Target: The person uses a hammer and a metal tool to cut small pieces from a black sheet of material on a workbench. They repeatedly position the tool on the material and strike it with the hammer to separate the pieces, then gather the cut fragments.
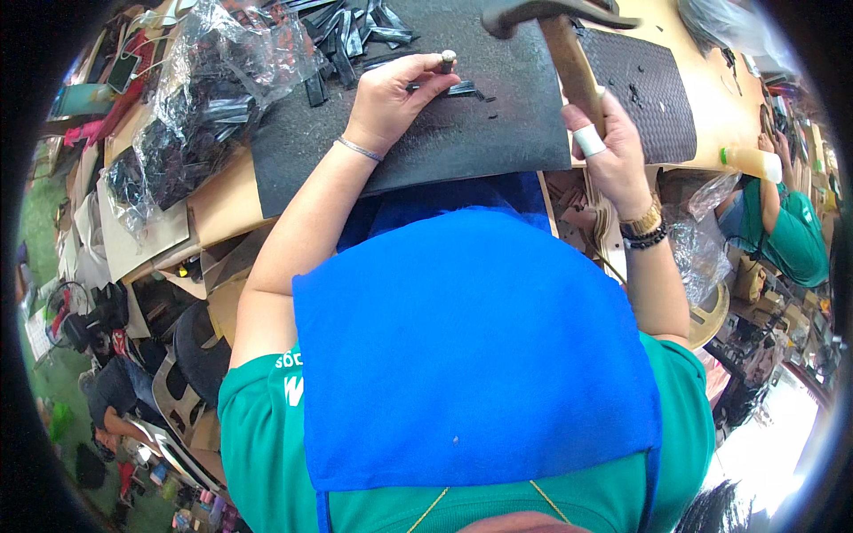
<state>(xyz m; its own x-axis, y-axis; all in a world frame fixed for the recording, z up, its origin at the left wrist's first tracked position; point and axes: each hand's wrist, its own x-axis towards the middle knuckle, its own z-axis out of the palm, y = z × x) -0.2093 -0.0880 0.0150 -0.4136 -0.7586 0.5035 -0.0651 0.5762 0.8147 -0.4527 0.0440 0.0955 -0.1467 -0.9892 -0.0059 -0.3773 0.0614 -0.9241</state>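
My left hand (391,99) is closed around a short punch-like metal tool (448,62), held upright with its round, worn top showing above the fingers. Its lower end is hidden by them. Beside the fingertips a narrow black strip (462,88) lies on the black mat (498,142), with small dark scraps next to it. In my right hand (615,160) is a hammer (573,67), gripped by its wooden handle and raised above the mat's right side. White tape wraps one finger of that hand.
Several black strips (351,35) lie piled behind my left hand. Clear plastic bags (253,67) with more strips sit to the left. A textured dark sheet (653,107) covers the table's right. Farther right are a pale bottle (753,163) and a person in green (795,235).
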